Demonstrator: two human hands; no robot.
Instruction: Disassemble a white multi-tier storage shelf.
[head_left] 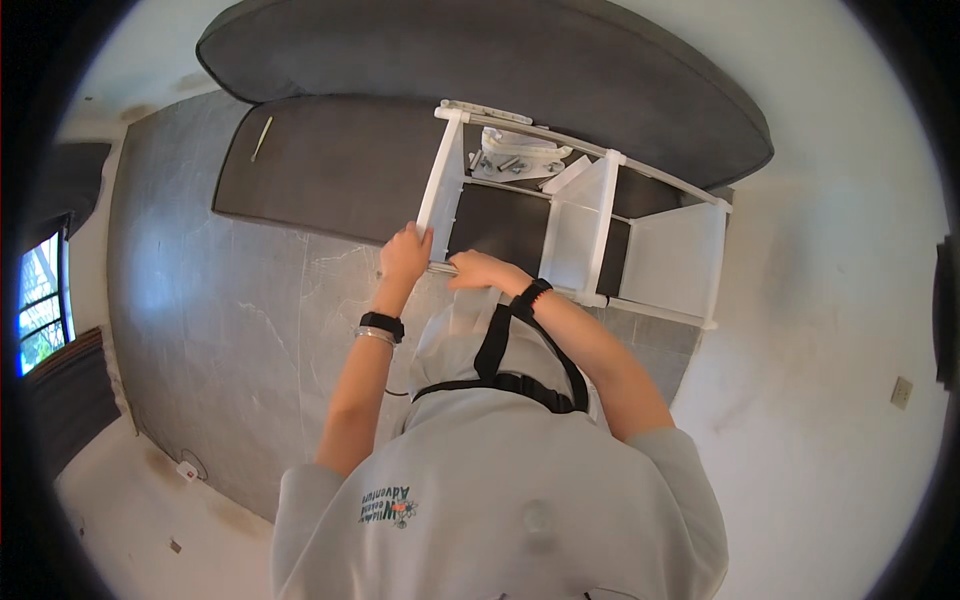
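head view: white shelf frame [580, 235] in front of the person, overlapping the right part of the dark grey sofa seat [310, 165]; can't tell how its base rests. left hand [404, 254] closed around the frame's near left corner, thumb side toward the other hand. right hand [482, 270] just beside it, fingers curled over the near metal rail [442, 268], mostly closed; exact finger contact underneath is hidden.

clutter: loose white pieces and short silver tubes [508, 163] show through the frame's far left opening, partly blocked by the far rail and panels. sofa backrest [480, 60] sits right behind the far side, boxing it in. frame's right end is close to the pale wall [800, 250]. thin yellowish stick [262, 138] lies on the left part of the seat, well apart from both hands.

grey tiled floor [200, 250] to the left, with a white plug block [187, 470] and cord by the far left edge. window [42, 300] left, wall socket [901, 392] right. black straps [495, 345] hang across the person's front, close below the right hand.
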